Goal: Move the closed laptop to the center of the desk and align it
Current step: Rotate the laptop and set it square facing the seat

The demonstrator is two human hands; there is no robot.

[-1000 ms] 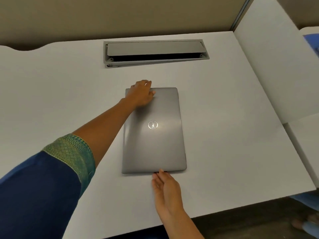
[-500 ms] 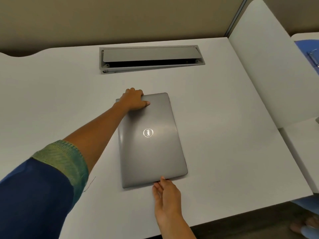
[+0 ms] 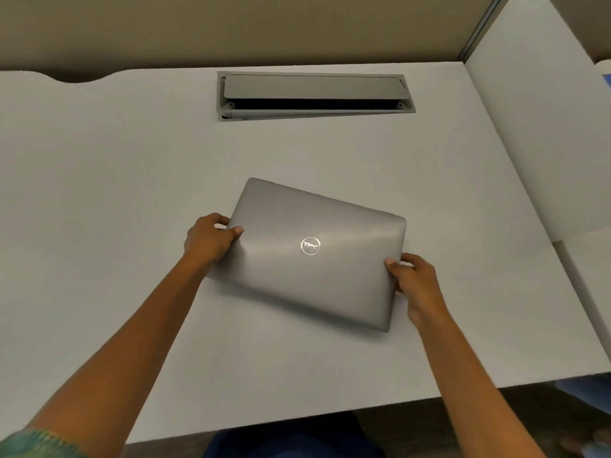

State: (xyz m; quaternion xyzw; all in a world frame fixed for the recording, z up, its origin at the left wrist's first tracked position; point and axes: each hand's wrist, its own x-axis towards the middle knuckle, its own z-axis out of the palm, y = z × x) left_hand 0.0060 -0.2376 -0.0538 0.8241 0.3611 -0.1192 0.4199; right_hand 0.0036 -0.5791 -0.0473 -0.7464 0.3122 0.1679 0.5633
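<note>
Head view: closed grey laptop [image 3: 310, 252] lies on white worktop [image 3: 132, 193], near middle, skewed, long edges slanting down to right. Left hand [image 3: 208, 241] grips left short edge, thumb on lid, fingers curled round edge. Right hand [image 3: 415, 280] grips right short edge, thumb on lid. Round logo [image 3: 310, 245] on lid. Grey cable hatch [image 3: 314, 94] set in worktop beyond laptop, well apart. White divider [image 3: 535, 127] at right.

One laptop [image 3: 309, 252], two hands [image 3: 210, 241] [image 3: 418, 280]
</note>
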